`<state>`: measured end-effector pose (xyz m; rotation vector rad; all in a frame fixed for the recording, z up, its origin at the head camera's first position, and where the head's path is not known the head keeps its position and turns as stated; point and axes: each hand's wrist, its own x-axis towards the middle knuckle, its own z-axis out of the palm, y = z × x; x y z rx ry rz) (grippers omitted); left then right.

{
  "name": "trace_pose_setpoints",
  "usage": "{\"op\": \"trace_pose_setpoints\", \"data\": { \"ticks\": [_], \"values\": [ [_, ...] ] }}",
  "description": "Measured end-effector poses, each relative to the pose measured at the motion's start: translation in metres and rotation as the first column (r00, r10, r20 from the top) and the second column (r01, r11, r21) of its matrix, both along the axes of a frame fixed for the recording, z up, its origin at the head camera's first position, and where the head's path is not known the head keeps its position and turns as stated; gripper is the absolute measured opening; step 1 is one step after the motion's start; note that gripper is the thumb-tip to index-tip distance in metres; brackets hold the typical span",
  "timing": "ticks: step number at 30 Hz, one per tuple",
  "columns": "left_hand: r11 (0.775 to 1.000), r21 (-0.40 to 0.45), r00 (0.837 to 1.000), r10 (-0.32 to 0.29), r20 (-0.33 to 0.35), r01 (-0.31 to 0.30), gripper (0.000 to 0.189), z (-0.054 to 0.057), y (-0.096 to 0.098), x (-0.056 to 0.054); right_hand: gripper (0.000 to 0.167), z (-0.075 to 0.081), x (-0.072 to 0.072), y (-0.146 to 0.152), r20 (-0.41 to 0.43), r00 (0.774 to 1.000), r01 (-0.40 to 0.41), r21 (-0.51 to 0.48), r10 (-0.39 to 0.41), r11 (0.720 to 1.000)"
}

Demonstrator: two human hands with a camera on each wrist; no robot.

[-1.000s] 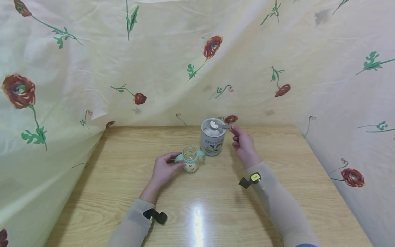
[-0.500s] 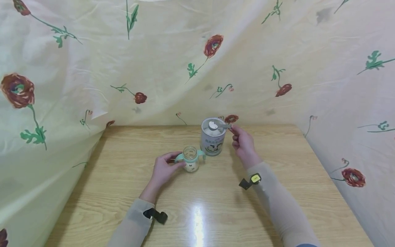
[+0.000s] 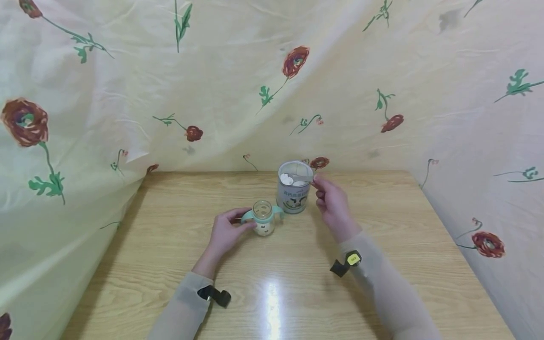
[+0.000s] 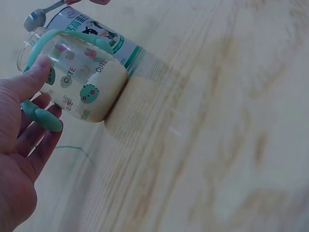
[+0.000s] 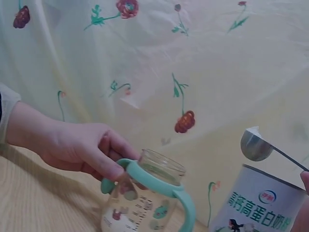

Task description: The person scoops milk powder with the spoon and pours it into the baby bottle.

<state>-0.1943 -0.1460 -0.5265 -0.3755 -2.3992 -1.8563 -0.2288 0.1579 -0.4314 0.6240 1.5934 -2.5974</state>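
Observation:
A clear baby bottle (image 3: 264,228) with mint-green handles stands uncapped on the table, pale contents in its lower part. My left hand (image 3: 227,232) holds it by the left handle; in the left wrist view the thumb (image 4: 36,77) lies against the bottle's side. My right hand (image 3: 334,202) pinches the end of a grey measuring scoop (image 5: 257,147), with white powder showing above its rim. The scoop hangs over the open milk powder can (image 3: 292,200), just behind and right of the bottle. White powder shows inside the can. The right wrist view shows only the fingertips at the scoop's handle.
The wooden table (image 3: 272,274) reaches back to a hanging cloth (image 3: 229,94) printed with red flowers, which also drapes along both sides. The bottle's right handle is very near the can in the head view.
My right hand has moved a little left and toward me, carrying the powder-filled scoop to the can's left side. The left hand and the bottle have stayed in place.

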Motion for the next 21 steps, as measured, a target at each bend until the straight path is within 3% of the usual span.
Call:
{"op": "trace_pose_setpoints", "data": {
  "ticks": [6, 21],
  "values": [
    [1.000, 0.000, 1.000, -0.001, 0.011, 0.001, 0.041, 0.000, -0.001, -0.001, 0.009, -0.002, 0.010, -0.007, -0.026, 0.999, -0.017, 0.042, 0.018, 0.999],
    [1.000, 0.027, 1.000, 0.005, 0.024, -0.006, 0.039, 0.001, 0.000, 0.000, 0.006, -0.010, 0.026, -0.022, -0.051, 0.999, -0.003, 0.042, 0.005, 0.999]
  ]
}}
